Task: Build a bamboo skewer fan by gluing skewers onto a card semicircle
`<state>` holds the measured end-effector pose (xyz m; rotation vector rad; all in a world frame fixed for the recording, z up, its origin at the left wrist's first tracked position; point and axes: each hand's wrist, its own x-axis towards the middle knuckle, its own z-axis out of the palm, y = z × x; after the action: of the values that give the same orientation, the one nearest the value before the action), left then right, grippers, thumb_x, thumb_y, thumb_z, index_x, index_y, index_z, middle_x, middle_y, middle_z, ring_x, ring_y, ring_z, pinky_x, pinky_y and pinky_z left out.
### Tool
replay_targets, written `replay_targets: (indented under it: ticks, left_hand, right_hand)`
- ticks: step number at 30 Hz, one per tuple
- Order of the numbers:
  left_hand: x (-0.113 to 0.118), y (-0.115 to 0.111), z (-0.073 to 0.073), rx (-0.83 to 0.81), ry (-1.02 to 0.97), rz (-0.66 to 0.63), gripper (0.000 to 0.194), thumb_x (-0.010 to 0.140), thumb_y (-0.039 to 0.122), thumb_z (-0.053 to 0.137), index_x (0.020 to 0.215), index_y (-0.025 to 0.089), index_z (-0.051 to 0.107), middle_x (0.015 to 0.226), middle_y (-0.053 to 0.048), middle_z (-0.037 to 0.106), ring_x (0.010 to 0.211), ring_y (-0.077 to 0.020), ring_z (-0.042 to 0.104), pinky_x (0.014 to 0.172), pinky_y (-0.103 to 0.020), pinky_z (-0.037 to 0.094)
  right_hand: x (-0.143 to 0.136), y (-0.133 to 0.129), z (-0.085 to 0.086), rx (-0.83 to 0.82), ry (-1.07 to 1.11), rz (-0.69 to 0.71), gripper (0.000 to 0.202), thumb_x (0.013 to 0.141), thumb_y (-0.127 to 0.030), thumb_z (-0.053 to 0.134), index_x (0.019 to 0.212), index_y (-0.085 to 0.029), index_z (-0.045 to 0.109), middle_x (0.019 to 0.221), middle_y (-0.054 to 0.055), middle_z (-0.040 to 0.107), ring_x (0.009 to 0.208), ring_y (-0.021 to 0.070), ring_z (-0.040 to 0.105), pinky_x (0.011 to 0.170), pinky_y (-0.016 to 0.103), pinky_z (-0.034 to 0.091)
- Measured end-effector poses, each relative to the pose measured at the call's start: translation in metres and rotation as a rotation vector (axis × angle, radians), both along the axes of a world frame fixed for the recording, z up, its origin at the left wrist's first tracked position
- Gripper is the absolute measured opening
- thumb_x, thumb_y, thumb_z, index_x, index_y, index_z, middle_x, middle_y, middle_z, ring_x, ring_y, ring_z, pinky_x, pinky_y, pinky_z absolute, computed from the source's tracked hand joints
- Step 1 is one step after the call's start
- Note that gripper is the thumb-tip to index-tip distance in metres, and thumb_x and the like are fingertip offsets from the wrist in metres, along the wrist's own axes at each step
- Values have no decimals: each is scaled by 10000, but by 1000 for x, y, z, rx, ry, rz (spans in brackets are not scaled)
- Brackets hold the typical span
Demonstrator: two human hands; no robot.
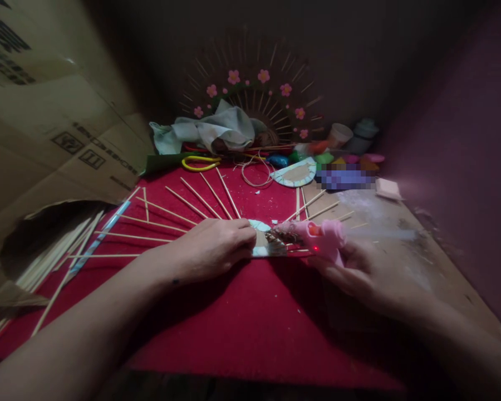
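Observation:
On the red cloth, a small half-round base (pixel 259 236) has thin wooden sticks (pixel 187 200) fanning out from it. My left hand (pixel 217 245) is closed at the left part of the base, its fingers bent together; what they pinch is hidden. In my right hand (pixel 359 273) is a pink glue gun (pixel 328 239) with a small red light. Its dark, dirty nozzle points left, over the right side of the base, near the sticks there. Whether the tip touches anything cannot be made out.
A large cardboard box (pixel 87 111) with more sticks stands at the left. Behind are a flowered stick fan (pixel 264 76), white cloth (pixel 225 131), yellow-handled scissors (pixel 200 162), another half-round piece (pixel 295 172) and a cup (pixel 339 135). A purple wall (pixel 463 139) bounds the right.

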<state>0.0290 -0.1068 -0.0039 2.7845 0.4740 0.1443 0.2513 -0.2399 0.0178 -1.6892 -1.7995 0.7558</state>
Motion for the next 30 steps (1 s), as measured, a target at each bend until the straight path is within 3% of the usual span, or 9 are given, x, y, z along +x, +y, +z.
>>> replay_targets:
  ticks: [3, 8, 15, 21, 30]
  left_hand:
    - [0, 0, -1, 6, 15, -2, 146, 930, 260, 463, 883, 181, 576, 942, -38, 622, 739, -127, 599, 622, -234, 422]
    - [-1, 1, -2, -3, 23, 0, 148, 939, 266, 449, 892, 185, 564, 963, -35, 618, 756, -128, 602, 646, -240, 428]
    - [-1, 1, -3, -4, 13, 0, 150, 938, 270, 450, 943, 195, 580, 970, -38, 626, 778, -131, 605, 675, -239, 441]
    - [0, 0, 0, -3, 40, 15, 131, 932, 259, 457, 920, 197, 571, 951, -28, 618, 757, -127, 605, 661, -229, 437]
    - [-1, 0, 0, 2, -5, 7, 132, 926, 261, 462, 942, 215, 584, 957, -27, 621, 757, -127, 601, 660, -223, 431]
  right_hand:
    - [-2, 2, 7, -12, 27, 12, 350, 857, -422, 546, 1114, -218, 667, 953, 53, 698, 865, 205, 644, 748, 282, 532]
    - [-4, 6, 11, 8, -29, 47, 367, 873, -387, 518, 1183, -235, 643, 1006, 52, 701, 882, 212, 656, 775, 306, 536]
    - [-1, 3, 4, -30, -94, 14, 310, 872, -370, 489, 1029, -202, 696, 804, 41, 693, 731, 203, 643, 593, 272, 518]
    - [-2, 5, 6, 37, -111, -11, 374, 859, -357, 490, 1173, -233, 651, 803, 26, 693, 683, 185, 631, 579, 261, 507]
    - [3, 4, 3, 70, -111, -21, 349, 876, -407, 498, 1134, -257, 678, 849, 18, 705, 708, 192, 649, 595, 256, 510]
